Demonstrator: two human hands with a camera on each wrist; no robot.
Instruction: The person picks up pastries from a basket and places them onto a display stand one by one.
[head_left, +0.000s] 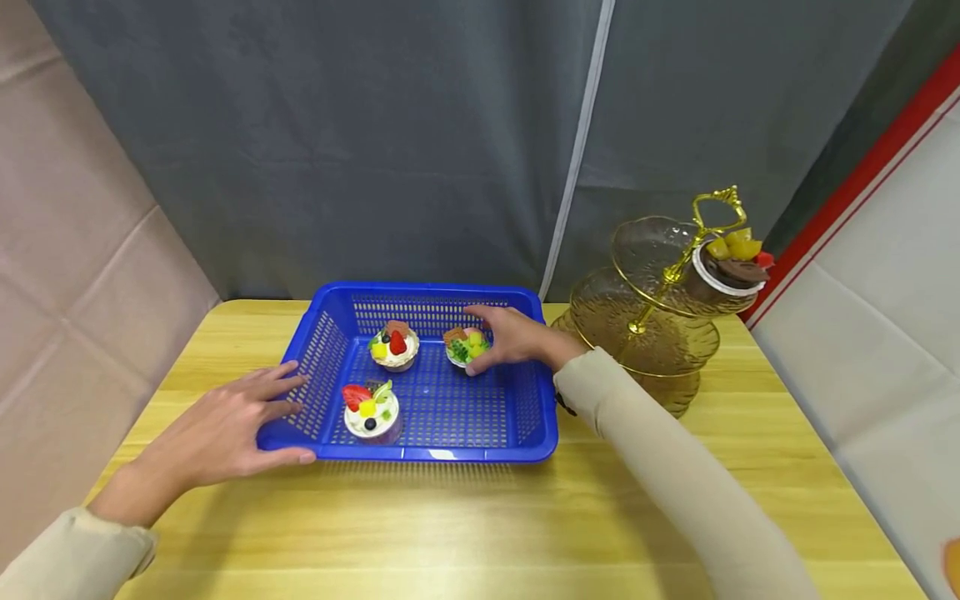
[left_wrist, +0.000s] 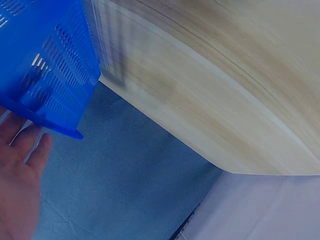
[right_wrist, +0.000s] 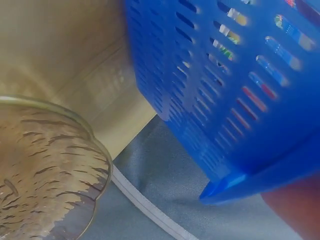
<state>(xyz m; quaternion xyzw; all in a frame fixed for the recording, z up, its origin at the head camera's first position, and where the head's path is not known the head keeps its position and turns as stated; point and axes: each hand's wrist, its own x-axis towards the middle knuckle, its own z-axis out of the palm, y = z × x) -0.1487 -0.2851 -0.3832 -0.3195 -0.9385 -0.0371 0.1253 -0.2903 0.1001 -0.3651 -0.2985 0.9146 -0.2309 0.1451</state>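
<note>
A blue plastic basket (head_left: 457, 454) holds several fruit-topped cream cups. My right hand (head_left: 513, 337) reaches over its right side, thumb and fingers spread around a cup with green and yellow fruit and a brown biscuit (head_left: 468, 348). The thumb overlaps that cup's near edge; the index finger extends past its far side. At the basket's left side is my left hand (head_left: 251, 421), fingers apart, its fingertips (left_wrist: 41, 145) right by the rim in the left wrist view. Two cups with strawberry, one at the back (head_left: 395, 346) and one near the front left (head_left: 372, 414), stand inside.
On the right stands a tiered, amber glass stand (head_left: 637, 333) with a gold handle. A chocolate cup with yellow fruit (head_left: 727, 265) sits tilted on its top tier. The wooden table (head_left: 450, 533) ends at a grey curtain (head_left: 375, 150) behind.
</note>
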